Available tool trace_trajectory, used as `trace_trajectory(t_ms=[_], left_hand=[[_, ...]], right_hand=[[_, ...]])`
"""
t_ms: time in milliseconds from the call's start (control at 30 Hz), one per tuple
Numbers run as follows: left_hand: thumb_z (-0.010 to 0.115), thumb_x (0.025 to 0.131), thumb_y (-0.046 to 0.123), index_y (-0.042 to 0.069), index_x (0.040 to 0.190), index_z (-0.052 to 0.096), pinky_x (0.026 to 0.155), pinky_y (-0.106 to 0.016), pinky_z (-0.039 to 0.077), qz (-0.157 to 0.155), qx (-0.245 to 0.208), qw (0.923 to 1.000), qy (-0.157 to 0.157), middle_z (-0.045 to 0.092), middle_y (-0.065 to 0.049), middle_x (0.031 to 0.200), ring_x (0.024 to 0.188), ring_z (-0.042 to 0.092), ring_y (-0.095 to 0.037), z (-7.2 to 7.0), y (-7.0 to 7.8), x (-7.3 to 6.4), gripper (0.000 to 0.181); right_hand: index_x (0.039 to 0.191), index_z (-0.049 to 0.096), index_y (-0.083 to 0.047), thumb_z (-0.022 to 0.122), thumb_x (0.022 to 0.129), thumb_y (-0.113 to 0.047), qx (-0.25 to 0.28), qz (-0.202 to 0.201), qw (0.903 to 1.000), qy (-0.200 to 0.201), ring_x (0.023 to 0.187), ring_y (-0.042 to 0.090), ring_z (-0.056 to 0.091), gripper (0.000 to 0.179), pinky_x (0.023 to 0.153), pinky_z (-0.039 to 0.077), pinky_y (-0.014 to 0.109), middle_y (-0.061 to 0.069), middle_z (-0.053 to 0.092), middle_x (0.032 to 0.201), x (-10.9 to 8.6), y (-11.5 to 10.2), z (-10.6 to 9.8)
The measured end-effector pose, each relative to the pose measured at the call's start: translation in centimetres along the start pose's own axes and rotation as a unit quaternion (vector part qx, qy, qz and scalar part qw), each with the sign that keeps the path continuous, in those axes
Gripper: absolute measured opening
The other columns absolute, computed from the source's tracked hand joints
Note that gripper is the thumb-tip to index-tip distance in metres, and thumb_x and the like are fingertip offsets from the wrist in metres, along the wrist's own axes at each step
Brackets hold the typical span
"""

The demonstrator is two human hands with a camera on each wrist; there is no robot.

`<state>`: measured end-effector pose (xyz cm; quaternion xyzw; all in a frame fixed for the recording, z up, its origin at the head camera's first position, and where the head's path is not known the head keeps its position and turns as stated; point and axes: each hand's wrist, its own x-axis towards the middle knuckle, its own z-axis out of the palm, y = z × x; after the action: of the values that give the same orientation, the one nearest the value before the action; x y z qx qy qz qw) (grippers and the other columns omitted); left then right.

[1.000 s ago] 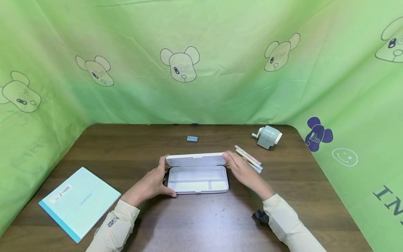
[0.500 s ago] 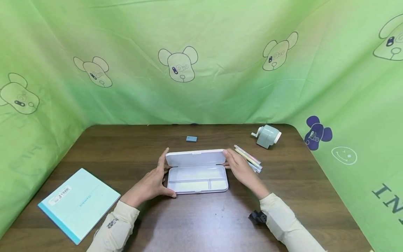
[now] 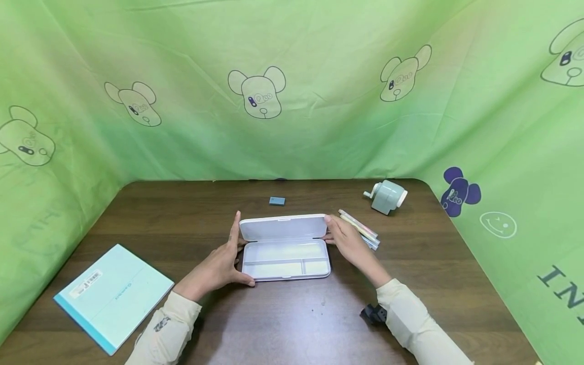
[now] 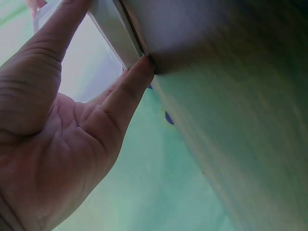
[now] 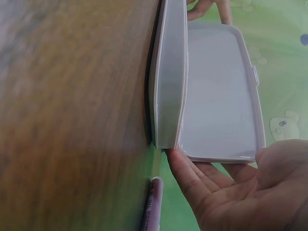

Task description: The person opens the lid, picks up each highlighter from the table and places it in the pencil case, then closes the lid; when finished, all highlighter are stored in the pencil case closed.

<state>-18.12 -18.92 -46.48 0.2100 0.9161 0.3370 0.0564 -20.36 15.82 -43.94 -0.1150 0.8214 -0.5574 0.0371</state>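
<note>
A white pencil case [image 3: 286, 259] rests on the table with its lid [image 3: 283, 228] raised and tilted back. Its tray is divided into compartments, with nothing lying in them. At its left end my left hand [image 3: 216, 267] grips the case, thumb at the front corner, index finger pointing up beside the lid. My right hand [image 3: 351, 248] holds the right end of the lid, the thumb on its upper corner. In the right wrist view, fingers [image 5: 185, 175] of that hand reach behind the lid and the end of the tray.
Several pens [image 3: 360, 228] lie just beyond the right hand. A blue eraser [image 3: 277, 201] sits behind the case, and a pencil sharpener [image 3: 386, 196] with a crank stands at the back right. A light-blue notebook [image 3: 114, 299] lies on the left of the table [image 3: 292, 324].
The lid has tilted a little further up and back, the right thumb moving with it. My left index finger has straightened upward. The tray has stayed in place.
</note>
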Motion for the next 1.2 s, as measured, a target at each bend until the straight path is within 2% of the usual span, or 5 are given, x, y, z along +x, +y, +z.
trace_trajectory(t_ms=[167,500,833,1067,1200], left_hand=[[0.106,0.061,0.052,0.021,0.167,-0.032,0.105,-0.061,0.05,-0.001,0.018,0.9998,0.004,0.066,-0.022,0.143,0.129,0.066,-0.039,0.7,-1.5,0.3,0.177],[0.105,0.071,0.035,0.014,0.166,-0.033,0.103,-0.062,0.05,0.008,0.002,0.9999,-0.01,0.065,-0.027,0.139,0.123,0.066,-0.043,-0.8,1.9,-0.6,0.169],[0.105,0.069,0.044,0.013,0.165,-0.035,0.094,-0.053,0.055,0.052,0.026,0.9983,0.007,0.066,-0.02,0.133,0.111,0.069,-0.034,0.4,-1.3,0.2,0.172],[0.105,0.072,0.027,0.003,0.163,-0.034,0.104,-0.059,0.05,0.0,0.034,0.9992,-0.021,0.064,-0.025,0.139,0.119,0.067,-0.039,-1.2,3.1,-0.7,0.168],[0.105,0.073,0.023,0.003,0.164,-0.032,0.108,-0.061,0.047,-0.012,0.03,0.9992,-0.023,0.062,-0.03,0.144,0.127,0.064,-0.045,-1.2,3.4,-0.8,0.166]], right_hand=[[0.114,0.062,0.01,0.04,0.121,-0.028,0.011,0.017,0.9998,0.009,0.109,0.048,0.075,0.044,0.091,0.062,0.043,0.026,0.064,0.106,0.0,-0.1,0.0],[0.141,0.06,0.014,0.043,0.12,-0.037,0.058,0.068,0.9955,0.03,0.109,0.049,0.075,0.058,0.087,0.063,0.045,0.044,0.062,0.132,0.0,-0.2,0.0],[0.126,0.067,0.014,0.047,0.119,-0.035,0.066,0.07,0.9945,0.041,0.103,0.046,0.077,0.054,0.083,0.064,0.042,0.037,0.069,0.123,0.3,-0.1,-0.1],[0.132,0.066,0.015,0.046,0.119,-0.036,0.064,0.071,0.9948,0.036,0.105,0.046,0.077,0.056,0.084,0.064,0.042,0.037,0.069,0.123,0.3,0.1,-0.1],[0.134,0.065,0.014,0.045,0.119,-0.037,0.068,0.077,0.994,0.037,0.105,0.044,0.077,0.057,0.084,0.064,0.039,0.037,0.069,0.125,0.5,0.3,-0.1]])
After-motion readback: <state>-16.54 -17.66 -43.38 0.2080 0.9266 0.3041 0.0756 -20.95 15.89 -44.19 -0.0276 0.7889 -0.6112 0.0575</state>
